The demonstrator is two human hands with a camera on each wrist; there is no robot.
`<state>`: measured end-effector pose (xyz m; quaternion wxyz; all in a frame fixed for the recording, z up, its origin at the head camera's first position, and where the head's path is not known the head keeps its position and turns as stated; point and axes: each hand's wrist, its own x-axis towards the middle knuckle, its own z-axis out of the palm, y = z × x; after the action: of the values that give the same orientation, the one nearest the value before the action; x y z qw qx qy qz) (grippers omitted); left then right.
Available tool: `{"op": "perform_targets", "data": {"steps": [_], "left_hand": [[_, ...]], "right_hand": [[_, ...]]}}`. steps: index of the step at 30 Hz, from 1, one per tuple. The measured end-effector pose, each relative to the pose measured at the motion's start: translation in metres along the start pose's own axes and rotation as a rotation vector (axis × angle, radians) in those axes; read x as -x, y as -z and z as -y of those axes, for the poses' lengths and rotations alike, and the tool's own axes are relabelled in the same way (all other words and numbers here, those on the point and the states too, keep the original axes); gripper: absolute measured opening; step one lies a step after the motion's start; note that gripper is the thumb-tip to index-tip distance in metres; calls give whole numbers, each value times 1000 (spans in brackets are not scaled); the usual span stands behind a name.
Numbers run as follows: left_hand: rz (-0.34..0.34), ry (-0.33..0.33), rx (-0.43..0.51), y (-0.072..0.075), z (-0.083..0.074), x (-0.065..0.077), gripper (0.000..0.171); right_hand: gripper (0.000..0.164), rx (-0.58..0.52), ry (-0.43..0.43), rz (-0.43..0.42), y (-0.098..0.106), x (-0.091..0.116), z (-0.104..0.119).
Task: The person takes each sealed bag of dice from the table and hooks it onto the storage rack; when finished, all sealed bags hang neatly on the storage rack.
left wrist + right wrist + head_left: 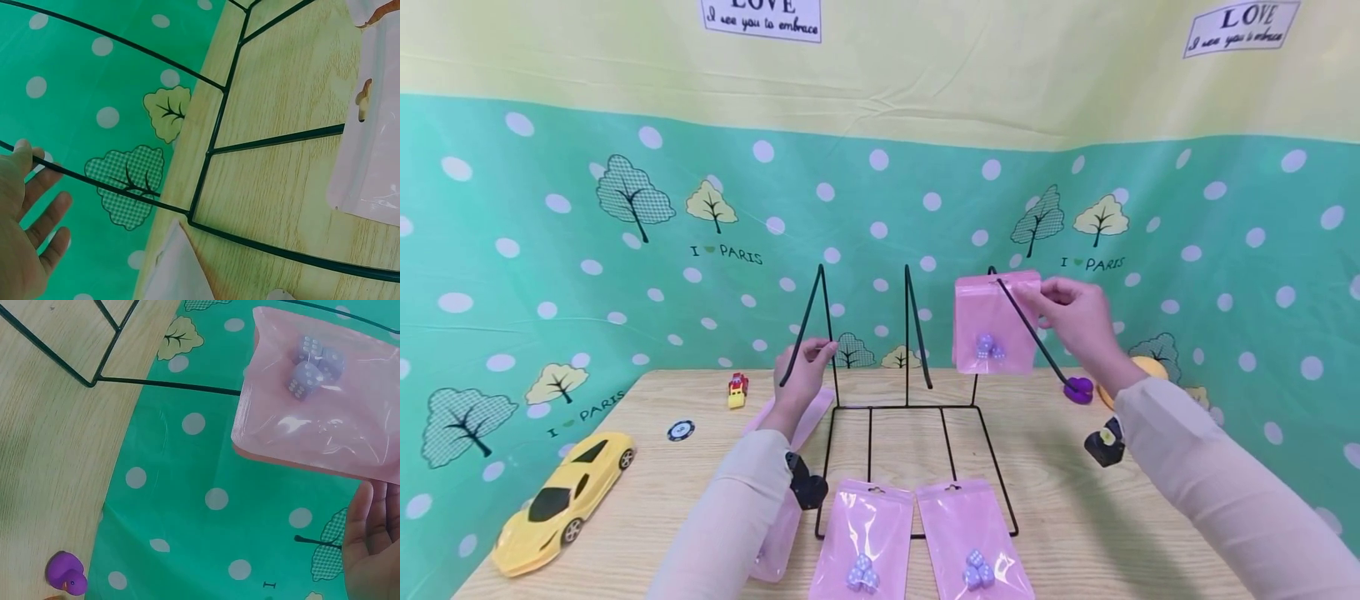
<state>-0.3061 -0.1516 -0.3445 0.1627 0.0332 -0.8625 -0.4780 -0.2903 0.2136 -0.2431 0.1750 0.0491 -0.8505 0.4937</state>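
A black wire display rack (907,407) with several hooks stands on the table. My left hand (806,377) pinches its left upright between thumb and forefinger; the other fingers (57,209) are loosely bent beside the wire. On the right hook hangs a pink zip bag (988,312) with lilac dice (306,380) inside; another pink layer shows behind it. My right hand (1078,317) pinches that bag near its upper right corner; the thumb is hidden in the right wrist view. Two more pink bags of dice, one left (883,529) and one right (958,525), lie at the rack's front.
Another pink bag (784,533) lies partly under my left forearm. On the left are a yellow toy car (568,504), a poker chip (681,430) and a small red-and-yellow toy (737,390). A purple rubber duck (1078,390) sits at right. A patterned cloth (880,208) hangs behind.
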Motion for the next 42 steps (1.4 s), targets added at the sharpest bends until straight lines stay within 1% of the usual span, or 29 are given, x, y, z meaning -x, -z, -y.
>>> {"op": "perform_targets", "data": {"steps": [4, 13, 18, 22, 24, 28, 33, 36, 39, 42], "left_hand": [[0, -2, -2, -1, 0, 1, 37], [5, -2, -7, -4, 1, 1, 38], [8, 5, -3, -5, -1, 1, 37], [6, 6, 4, -5, -2, 0, 36], [7, 8, 10, -4, -2, -1, 36], [7, 17, 14, -3, -2, -1, 36], [6, 14, 14, -2, -1, -1, 35], [9, 11, 17, -2, 0, 0, 34], [13, 9, 19, -2, 0, 0, 34], [16, 12, 21, -2, 0, 0, 34]], "right_hand": [[63, 22, -9, -21, -3, 0, 1], [62, 23, -6, -36, -2, 4, -2], [64, 79, 23, -43, 6, 10, -5], [65, 149, 74, -45, 14, 17, -7], [65, 193, 98, -48, 18, 22, -8], [64, 236, 115, -44, 23, 33, -10], [60, 237, 121, -5, 25, 51, -21], [50, 201, 120, 44, 22, 63, -33], [43, 180, 92, 99, 18, 76, -44], [40, 178, 83, 149, 12, 89, -55]]}}
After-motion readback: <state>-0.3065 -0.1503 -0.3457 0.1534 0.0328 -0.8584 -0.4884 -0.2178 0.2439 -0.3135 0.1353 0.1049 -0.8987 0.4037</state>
